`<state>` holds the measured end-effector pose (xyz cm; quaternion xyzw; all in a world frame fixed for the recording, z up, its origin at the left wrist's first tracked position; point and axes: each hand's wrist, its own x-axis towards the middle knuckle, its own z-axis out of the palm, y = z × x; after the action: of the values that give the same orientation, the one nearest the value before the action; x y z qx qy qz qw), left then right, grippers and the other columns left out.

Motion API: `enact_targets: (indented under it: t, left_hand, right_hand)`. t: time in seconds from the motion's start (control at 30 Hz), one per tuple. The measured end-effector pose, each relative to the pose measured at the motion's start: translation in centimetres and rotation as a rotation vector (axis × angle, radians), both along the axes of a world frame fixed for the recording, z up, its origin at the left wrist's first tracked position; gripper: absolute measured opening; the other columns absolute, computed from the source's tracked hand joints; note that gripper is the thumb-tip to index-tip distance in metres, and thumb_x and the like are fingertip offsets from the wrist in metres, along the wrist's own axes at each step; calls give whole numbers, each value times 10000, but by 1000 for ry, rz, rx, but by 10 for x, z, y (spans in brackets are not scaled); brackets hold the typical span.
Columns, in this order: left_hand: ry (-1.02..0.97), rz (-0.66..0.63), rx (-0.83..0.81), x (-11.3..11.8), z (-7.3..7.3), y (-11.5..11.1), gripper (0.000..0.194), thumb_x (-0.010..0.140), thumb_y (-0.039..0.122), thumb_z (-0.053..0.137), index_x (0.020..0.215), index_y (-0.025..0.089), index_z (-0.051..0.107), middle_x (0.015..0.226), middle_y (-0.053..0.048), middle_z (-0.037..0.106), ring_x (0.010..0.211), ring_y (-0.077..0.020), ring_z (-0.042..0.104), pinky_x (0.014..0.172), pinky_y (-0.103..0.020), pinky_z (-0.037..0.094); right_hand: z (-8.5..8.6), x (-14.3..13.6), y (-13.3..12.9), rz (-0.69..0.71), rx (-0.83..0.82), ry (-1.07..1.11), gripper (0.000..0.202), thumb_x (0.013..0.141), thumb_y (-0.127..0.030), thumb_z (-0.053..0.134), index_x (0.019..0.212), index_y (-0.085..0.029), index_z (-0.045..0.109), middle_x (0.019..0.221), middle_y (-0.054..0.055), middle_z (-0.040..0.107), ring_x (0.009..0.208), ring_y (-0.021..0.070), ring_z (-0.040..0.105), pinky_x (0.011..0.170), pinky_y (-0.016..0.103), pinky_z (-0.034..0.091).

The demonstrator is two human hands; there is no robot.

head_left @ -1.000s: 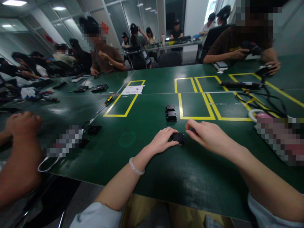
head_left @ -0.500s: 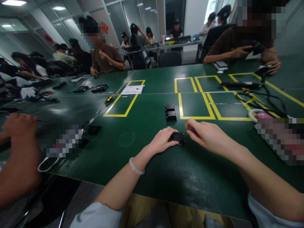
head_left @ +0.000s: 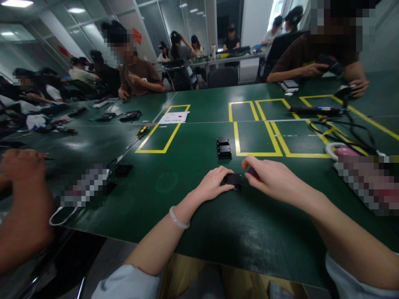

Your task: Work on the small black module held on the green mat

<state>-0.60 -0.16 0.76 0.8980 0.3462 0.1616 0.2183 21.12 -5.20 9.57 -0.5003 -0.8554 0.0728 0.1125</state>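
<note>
My left hand (head_left: 215, 182) is closed on the left side of a small black block (head_left: 233, 181) lying on the green table, thumb at its near edge and fingers over its far edge. Just right of the block hovers my right hand (head_left: 264, 170), fingers curled and thumb close to them. A dark patch shows between those fingers; whether it is a small object or shadow I cannot make out. Beyond my hands a pair of similar black blocks (head_left: 224, 148) sits end to end on the table.
Yellow tape outlines (head_left: 258, 155) mark the table further back. A paper sheet (head_left: 173, 117), a yellow-black screwdriver (head_left: 141, 132) and black cables (head_left: 349, 139) lie around. A blurred-out pink item (head_left: 368, 178) is at right. A co-worker's arm (head_left: 25, 199) rests at left; other people sit across.
My right hand has shifted very slightly beside the block. My left hand and the black blocks stay in place.
</note>
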Motion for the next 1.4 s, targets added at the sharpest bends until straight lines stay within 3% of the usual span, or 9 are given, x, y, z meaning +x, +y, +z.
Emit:
enact_targets:
  t: [0.2, 0.43, 0.63, 0.87, 1.03, 1.27, 1.4]
  left_hand:
    - [2, 3, 10, 0, -2, 0, 366, 892, 439, 605, 1186, 232, 536, 1142, -64, 573, 1035, -250, 561, 917, -390, 451]
    - [-3, -7, 14, 0, 0, 0, 359, 899, 434, 598, 1183, 223, 536, 1138, -63, 575, 1033, -242, 560, 915, -379, 450]
    - [-1, -5, 4, 0, 0, 0, 357, 897, 423, 602, 1185, 224, 535, 1150, -69, 571, 1045, -251, 558, 924, -389, 446]
    - [3, -12, 18, 0, 0, 0, 360, 896, 414, 610, 1184, 214, 531, 1148, -65, 574, 1040, -247, 557, 916, -380, 449]
    - [6, -14, 14, -1, 0, 0, 359, 898, 416, 605, 1187, 219, 528, 1159, -70, 571, 1056, -253, 556, 928, -388, 444]
    - [6, -8, 20, -1, -1, 0, 355, 896, 413, 609, 1185, 223, 531, 1151, -65, 573, 1044, -250, 558, 917, -381, 448]
    - [-6, -6, 14, -1, -2, 1, 366, 894, 413, 612, 1195, 225, 526, 1146, -64, 575, 1041, -250, 560, 915, -381, 448]
  right_hand:
    - [0, -1, 1, -4, 9, 6, 191, 953, -394, 397, 955, -222, 481, 737, 13, 637, 643, 181, 581, 559, 274, 297]
    - [1, -1, 0, -14, 14, -10, 122, 943, -296, 385, 998, -218, 461, 736, 2, 616, 653, 175, 582, 571, 274, 299]
    - [1, -1, 0, -13, 13, -20, 185, 964, -383, 385, 953, -221, 473, 748, 9, 627, 649, 179, 578, 566, 274, 298]
    - [1, -2, -1, -20, 22, -8, 124, 937, -290, 403, 1022, -216, 453, 750, -1, 611, 659, 176, 578, 582, 276, 303]
    - [1, -3, 0, -33, 2, -31, 173, 958, -389, 405, 970, -224, 456, 745, 4, 615, 666, 188, 577, 578, 276, 296]
    - [-1, -2, 0, -23, 21, -28, 120, 936, -287, 418, 1029, -218, 451, 743, -2, 611, 664, 182, 581, 581, 275, 301]
    - [0, -3, -2, -17, 19, -16, 142, 938, -353, 447, 992, -221, 457, 740, -4, 608, 651, 178, 572, 567, 269, 297]
